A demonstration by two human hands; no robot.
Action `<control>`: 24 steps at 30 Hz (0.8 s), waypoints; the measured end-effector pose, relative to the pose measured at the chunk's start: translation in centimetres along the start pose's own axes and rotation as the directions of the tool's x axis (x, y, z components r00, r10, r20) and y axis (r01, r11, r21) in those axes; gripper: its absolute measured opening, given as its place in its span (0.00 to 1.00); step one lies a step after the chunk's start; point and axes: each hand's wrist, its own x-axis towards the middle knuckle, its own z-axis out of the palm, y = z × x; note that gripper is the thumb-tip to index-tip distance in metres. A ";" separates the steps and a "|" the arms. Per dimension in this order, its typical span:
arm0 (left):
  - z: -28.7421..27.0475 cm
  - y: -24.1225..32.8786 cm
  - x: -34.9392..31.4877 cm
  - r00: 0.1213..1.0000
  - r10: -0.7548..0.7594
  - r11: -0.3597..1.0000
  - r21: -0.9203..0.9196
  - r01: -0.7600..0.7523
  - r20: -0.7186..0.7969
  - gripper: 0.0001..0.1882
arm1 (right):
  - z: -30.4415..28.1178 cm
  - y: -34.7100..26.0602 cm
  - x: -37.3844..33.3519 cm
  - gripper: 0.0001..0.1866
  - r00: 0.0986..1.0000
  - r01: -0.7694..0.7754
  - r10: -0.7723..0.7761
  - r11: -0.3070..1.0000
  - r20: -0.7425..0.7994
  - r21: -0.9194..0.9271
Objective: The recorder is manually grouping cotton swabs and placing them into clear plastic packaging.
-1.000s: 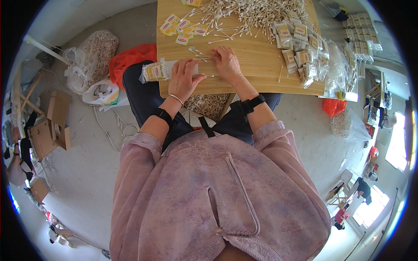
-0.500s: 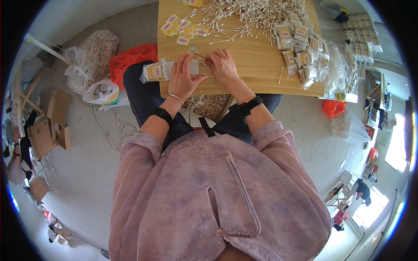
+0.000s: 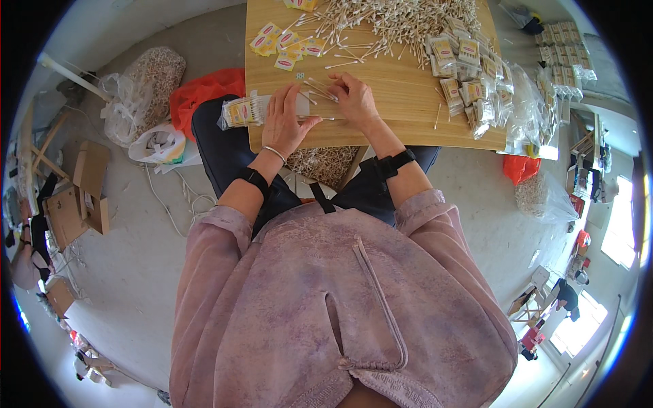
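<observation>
My left hand [image 3: 282, 122] lies on the near edge of the wooden table with its fingers stretched out and the thumb pointing right. Under and beside it shows part of a clear plastic sheet or bag [image 3: 303, 105]. One swab [image 3: 328, 119] lies by the thumb tip. My right hand [image 3: 356, 103] is closed at the fingertips on several cotton swabs [image 3: 321, 88], which fan out toward my left hand. Left of my left hand lies a clear packet of cotton swabs [image 3: 243, 112] with a yellow label.
A large heap of loose cotton swabs [image 3: 394, 27] covers the far side of the table [image 3: 401, 119]. Yellow and white cards [image 3: 286, 60] lie at the far left. Filled swab packets [image 3: 469, 75] pile up at the right. Below the table edge is a container of swabs [image 3: 323, 166].
My right hand has shifted slightly right and away from the left hand, and the swabs at its fingertips now show more, fanned out. My left hand has stayed in place.
</observation>
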 end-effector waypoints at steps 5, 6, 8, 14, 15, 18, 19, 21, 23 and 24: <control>0.2 -0.1 0.0 1.000 0.006 1.000 0.004 -0.006 0.022 0.43 | -0.6 1.2 0.6 0.08 0.988 0.047 -0.049 0.999 -0.149 -0.017; 0.2 -0.1 0.0 0.999 0.017 1.000 0.015 -0.017 0.028 0.43 | -0.7 1.2 0.6 0.07 0.986 0.056 -0.066 0.996 -0.153 -0.067; 0.2 -0.2 0.1 0.999 0.027 0.999 0.041 -0.028 0.022 0.43 | -0.8 1.3 0.4 0.06 0.984 0.064 -0.082 0.991 -0.158 -0.117; 0.3 -0.4 0.2 0.998 0.060 0.993 0.100 -0.061 0.012 0.45 | -0.3 0.2 -0.7 0.05 0.957 0.289 -0.279 0.886 0.082 -0.363; 0.4 -0.3 0.2 0.998 0.056 0.995 0.085 -0.057 0.016 0.45 | -0.1 0.2 -0.8 0.06 0.950 0.308 -0.300 0.873 0.083 -0.377; 0.3 -0.4 0.2 0.999 0.030 0.998 0.060 -0.033 0.043 0.44 | 0.1 0.3 -1.0 0.06 0.938 0.341 -0.337 0.864 0.078 -0.369; 0.3 -0.4 0.2 0.999 0.031 0.998 0.060 -0.033 0.042 0.44 | 0.2 0.3 -1.1 0.05 0.933 0.355 -0.353 0.868 0.072 -0.346; 0.3 -0.3 0.1 0.998 0.007 0.999 0.042 -0.010 0.068 0.45 | -0.1 0.4 -1.3 0.05 0.945 0.323 -0.323 0.898 0.049 -0.299; 0.3 -0.3 0.1 0.999 0.015 0.999 0.052 -0.017 0.052 0.45 | -0.6 0.5 -1.8 0.04 0.956 0.288 -0.291 0.924 0.028 -0.249; 0.3 -0.3 0.2 0.999 0.023 0.998 0.062 -0.025 0.038 0.46 | -1.1 0.7 -2.1 0.04 0.950 0.312 -0.302 0.928 0.080 -0.202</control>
